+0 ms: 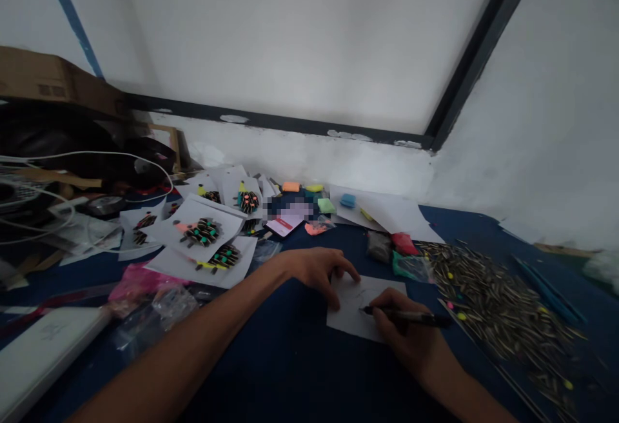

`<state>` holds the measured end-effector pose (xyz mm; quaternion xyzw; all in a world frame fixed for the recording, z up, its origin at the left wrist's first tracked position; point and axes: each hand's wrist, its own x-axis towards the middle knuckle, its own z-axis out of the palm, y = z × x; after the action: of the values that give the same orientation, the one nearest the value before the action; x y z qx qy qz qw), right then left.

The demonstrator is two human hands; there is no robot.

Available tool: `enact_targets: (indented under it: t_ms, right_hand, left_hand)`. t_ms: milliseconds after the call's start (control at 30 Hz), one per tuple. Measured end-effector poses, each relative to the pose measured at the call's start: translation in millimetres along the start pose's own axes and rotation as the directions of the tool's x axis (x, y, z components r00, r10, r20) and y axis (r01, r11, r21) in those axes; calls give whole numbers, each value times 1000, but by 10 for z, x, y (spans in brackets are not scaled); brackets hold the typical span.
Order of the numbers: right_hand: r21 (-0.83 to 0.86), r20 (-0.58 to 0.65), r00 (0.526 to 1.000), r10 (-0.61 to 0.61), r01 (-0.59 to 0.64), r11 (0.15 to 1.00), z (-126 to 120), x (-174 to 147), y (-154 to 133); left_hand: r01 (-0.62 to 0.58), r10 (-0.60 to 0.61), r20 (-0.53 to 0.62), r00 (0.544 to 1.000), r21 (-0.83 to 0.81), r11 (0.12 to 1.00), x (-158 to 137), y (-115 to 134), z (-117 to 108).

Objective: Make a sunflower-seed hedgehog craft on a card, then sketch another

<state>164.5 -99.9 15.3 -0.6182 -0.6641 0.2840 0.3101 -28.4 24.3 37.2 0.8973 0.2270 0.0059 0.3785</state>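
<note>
A small white sheet of paper (345, 320) lies on the dark blue table, with a faint drawn line near its middle. My left hand (319, 271) rests on its upper left part, fingers apart and curved down onto the sheet. In my right hand (401, 333) is a black pen (413, 317), gripped between thumb and fingers. The pen leans to the right, its tip at the paper's surface; whether it touches I cannot tell. Part of the sheet's right side is hidden behind my right hand.
Right of the paper spreads a pile of striped, seed-like pieces (493, 300). Small bags (411, 267) and a phone (286, 220) lie beyond my hands. Sheets bearing striped figures (203, 233) overlap at left, near pink plastic (138, 284) and a white box (53, 352).
</note>
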Motion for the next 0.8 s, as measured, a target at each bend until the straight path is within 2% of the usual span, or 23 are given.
enact_targets:
  t_ms: [167, 433, 600, 700, 800]
  right_hand:
    - [32, -5, 1000, 1, -1, 999, 10, -19, -24]
    - [115, -132, 990, 41, -26, 993, -14, -18, 17]
    - [160, -130, 990, 48, -27, 987, -66, 1, 21]
    - [118, -100, 993, 61, -49, 992, -103, 0, -14]
    - [97, -78, 995, 65, -57, 994, -119, 0, -9]
  left_hand:
    - [-5, 5, -2, 1000, 4, 1000, -1, 7, -1]
    - [0, 1, -18, 1000, 31, 1000, -13, 29, -9]
    - [62, -67, -123, 990, -41, 997, 69, -20, 75]
    - [98, -89, -222, 971, 31, 995, 121, -45, 119]
    - [122, -100, -249, 963, 74, 990, 143, -52, 139]
